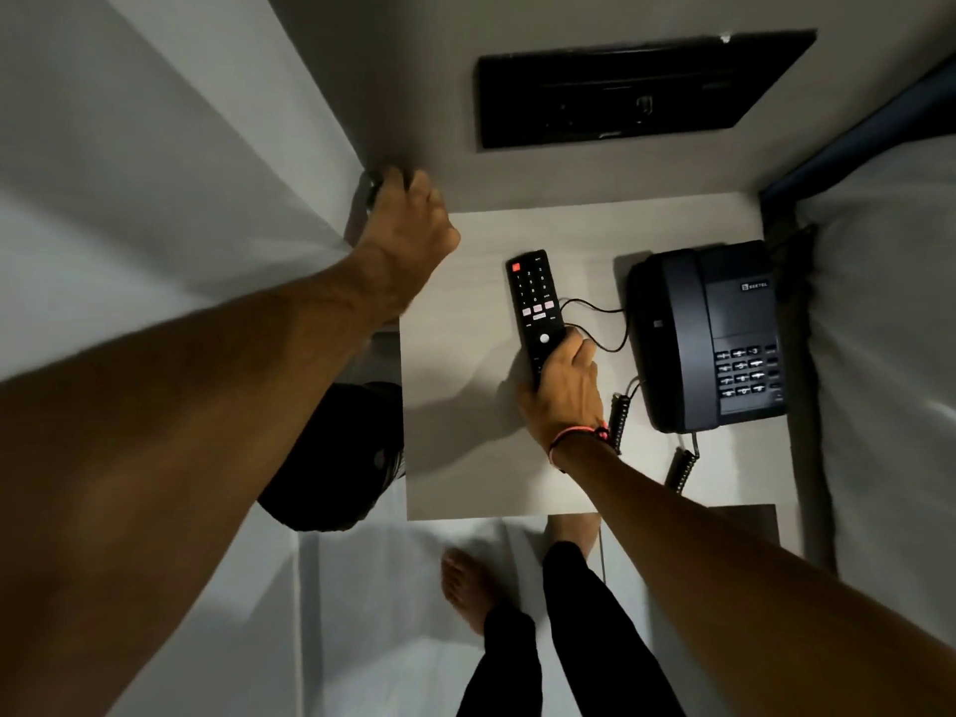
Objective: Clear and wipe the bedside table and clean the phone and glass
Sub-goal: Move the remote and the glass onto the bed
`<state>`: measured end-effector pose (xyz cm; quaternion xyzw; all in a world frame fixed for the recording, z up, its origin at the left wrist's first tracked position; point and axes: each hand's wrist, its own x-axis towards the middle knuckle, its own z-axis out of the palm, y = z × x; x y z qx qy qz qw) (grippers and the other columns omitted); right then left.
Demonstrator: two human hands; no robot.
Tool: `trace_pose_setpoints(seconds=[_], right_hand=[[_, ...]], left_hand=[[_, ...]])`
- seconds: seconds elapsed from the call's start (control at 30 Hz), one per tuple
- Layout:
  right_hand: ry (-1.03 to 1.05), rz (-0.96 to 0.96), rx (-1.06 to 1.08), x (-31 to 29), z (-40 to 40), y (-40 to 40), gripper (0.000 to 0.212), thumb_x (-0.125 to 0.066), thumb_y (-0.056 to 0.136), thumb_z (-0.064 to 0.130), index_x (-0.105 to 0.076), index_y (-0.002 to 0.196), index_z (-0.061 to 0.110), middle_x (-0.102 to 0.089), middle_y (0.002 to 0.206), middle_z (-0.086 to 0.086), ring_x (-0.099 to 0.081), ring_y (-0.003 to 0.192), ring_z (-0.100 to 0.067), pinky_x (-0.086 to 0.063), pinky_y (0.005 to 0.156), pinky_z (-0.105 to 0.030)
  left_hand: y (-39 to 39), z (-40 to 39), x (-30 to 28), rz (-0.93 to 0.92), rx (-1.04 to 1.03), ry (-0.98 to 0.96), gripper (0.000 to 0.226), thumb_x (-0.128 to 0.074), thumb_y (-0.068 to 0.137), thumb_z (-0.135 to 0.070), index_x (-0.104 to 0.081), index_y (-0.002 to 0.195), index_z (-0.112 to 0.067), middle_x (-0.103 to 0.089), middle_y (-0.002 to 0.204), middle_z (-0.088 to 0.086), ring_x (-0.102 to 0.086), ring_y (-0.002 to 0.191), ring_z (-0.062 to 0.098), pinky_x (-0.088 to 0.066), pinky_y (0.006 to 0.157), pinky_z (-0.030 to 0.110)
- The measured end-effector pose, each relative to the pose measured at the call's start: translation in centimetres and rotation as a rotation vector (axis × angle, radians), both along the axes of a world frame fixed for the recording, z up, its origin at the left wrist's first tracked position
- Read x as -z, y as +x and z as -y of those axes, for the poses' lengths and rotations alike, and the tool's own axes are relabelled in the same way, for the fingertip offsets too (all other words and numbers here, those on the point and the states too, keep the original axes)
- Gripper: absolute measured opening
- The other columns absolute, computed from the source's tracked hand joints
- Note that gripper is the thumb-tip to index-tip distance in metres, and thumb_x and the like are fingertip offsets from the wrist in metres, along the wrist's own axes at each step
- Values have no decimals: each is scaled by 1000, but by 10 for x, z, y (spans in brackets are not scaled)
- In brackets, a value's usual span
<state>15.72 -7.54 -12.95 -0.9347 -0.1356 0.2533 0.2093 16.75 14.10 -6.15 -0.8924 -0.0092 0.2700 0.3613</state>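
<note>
Gripping the lower end of the black remote (535,310), my right hand (561,390) holds it at the middle of the pale bedside table (465,385). The dark phone (711,336) sits at the table's right side, its cord (600,323) looping toward the remote. My left hand (408,219), upper left of centre, curls around something at the table's far corner; I cannot tell what.

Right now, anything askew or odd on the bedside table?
Mostly tidy. The phone's cord loops loose across the table and runs under the remote, which the right hand grips. No spill or damage visible.
</note>
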Motion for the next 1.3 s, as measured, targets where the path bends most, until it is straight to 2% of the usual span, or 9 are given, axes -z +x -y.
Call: trace_pose_setpoints(seconds=[0.13, 0.27, 0.37, 0.43, 0.53, 0.63, 0.73, 0.9, 1.3], right_hand=[[-1, -39, -13, -16, 15, -4, 58, -70, 83, 16, -35, 127, 4, -44, 125, -17, -55, 110, -39, -52, 84, -46], [98, -7, 69, -59, 33, -1, 64, -73, 82, 13, -33, 131, 3, -43, 130, -17, -53, 114, -35, -52, 94, -41], [177, 12, 166, -108, 57, -1, 70, -73, 82, 12, -32, 138, 1, -43, 131, -17, -51, 115, -32, -43, 93, -31], [212, 58, 243, -144, 82, 2, 71, -73, 81, 13, -32, 139, -1, -43, 131, -19, -47, 118, -35, -42, 98, -37], [247, 132, 401, -195, 134, 0, 68, -70, 79, 13, -36, 135, -3, -43, 126, -21, -49, 113, -39, -41, 98, -41], [257, 194, 580, -233, 196, 0, 64, -69, 78, 11, -38, 132, -2, -43, 124, -21, -50, 110, -41, -42, 98, -42], [238, 240, 786, -264, 278, -8, 60, -68, 78, 11, -40, 130, 0, -42, 124, -20, -51, 106, -39, -43, 96, -39], [249, 288, 1135, -283, 394, -25, 56, -64, 82, 13, -41, 131, 3, -41, 125, -16, -44, 94, -23, -36, 82, -25], [245, 185, 1586, -237, 592, -84, 54, -70, 78, 14, -47, 127, 8, -37, 118, -9, -55, 96, -31, -49, 93, -33]], left_hand=[[-11, 5, -17, 42, 37, -13, 79, -87, 69, -34, -48, 136, -16, -59, 124, 12, -55, 113, 29, -48, 96, 45], [-26, 28, -62, 195, 24, -122, 64, -89, 53, -30, -66, 112, -24, -68, 89, 3, -65, 80, 23, -53, 74, 33], [-32, 63, -113, 255, -129, -335, 72, -76, 73, -17, -47, 139, -18, -61, 117, 14, -61, 101, 33, -49, 86, 40], [-33, 97, -151, 306, -222, -473, 69, -63, 89, -20, -29, 149, -14, -52, 130, 18, -57, 111, 36, -48, 87, 42], [-29, 153, -198, 410, -245, -632, 77, -60, 94, -33, -17, 153, -10, -48, 135, 19, -56, 116, 36, -51, 86, 46], [-12, 217, -235, 451, -221, -806, 83, -62, 92, -37, -17, 154, -6, -46, 138, 18, -55, 119, 36, -50, 89, 48], [4, 299, -265, 448, -194, -996, 72, -64, 90, -38, -32, 146, -5, -48, 135, 18, -57, 118, 38, -50, 87, 48], [19, 430, -279, 354, -186, -1267, 60, -65, 90, -38, -41, 137, -9, -51, 134, 16, -55, 119, 40, -47, 91, 47], [-18, 703, -200, 34, -158, -1379, 68, -62, 90, -49, -42, 142, -9, -58, 136, 12, -53, 125, 32, -50, 99, 45]])
